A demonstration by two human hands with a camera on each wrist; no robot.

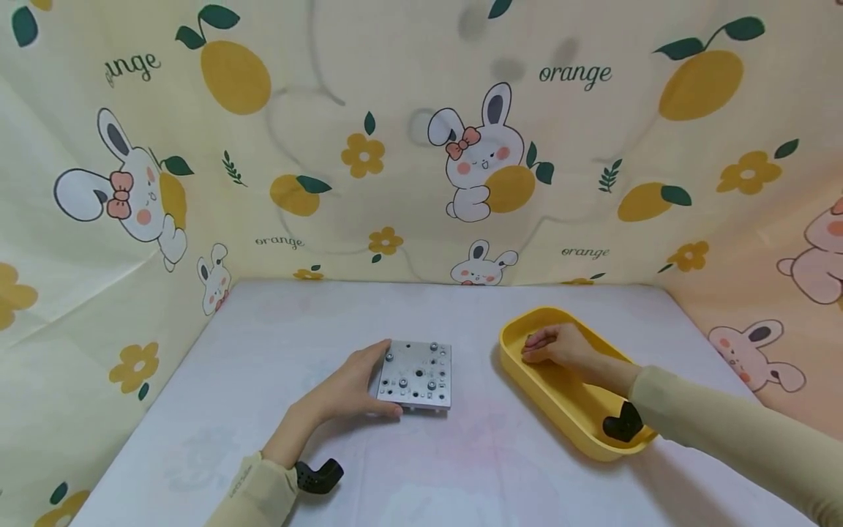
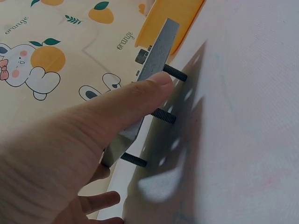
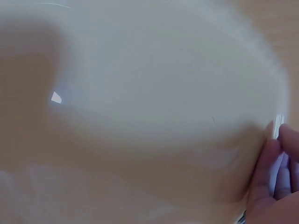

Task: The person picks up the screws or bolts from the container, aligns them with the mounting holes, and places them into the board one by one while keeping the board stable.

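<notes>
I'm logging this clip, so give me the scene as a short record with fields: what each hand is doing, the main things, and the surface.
left hand: left hand holds the metal plate by its left edge, thumb on its near side
plate: grey, perforated, with black screws sticking out underneath
right hand: right hand reaches into the yellow tray, fingers curled at the far end; whether it holds anything cannot be told
surface: white table
backdrop: rabbit-and-orange printed cloth
</notes>
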